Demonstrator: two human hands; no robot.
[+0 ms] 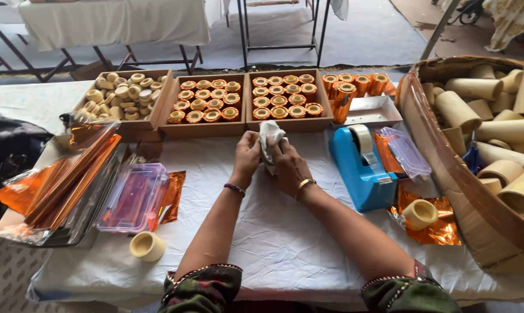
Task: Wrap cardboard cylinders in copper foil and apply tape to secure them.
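- A crumpled white cloth [270,139] sits pinched between both hands above the middle of the white-covered table [285,243], just in front of the wooden trays.
- The left hand [247,155] curls its fingers shut on the cloth's near side; the right hand [290,165] grips it from the other side, fingers closed around the folds.
- Risk: the cloth's loose upper corner hangs close to the tray of foil-wrapped rolls [285,101]; a wide wiping motion could probably snag or tip those rolls.
- Risk: the right elbow lies near the blue tape dispenser [363,168], so a sideways swing could likely knock it.
- Left of centre, a clear plastic box [135,197] and a stack of orange foil sheets [65,179] crowd that side, and a bare cardboard roll [148,246] stands loose near the table edge, where it might roll off.
- To the right, a large basket of cardboard tubes [488,110] hems in the work area, with another short roll [419,213] on crinkled foil beside it.
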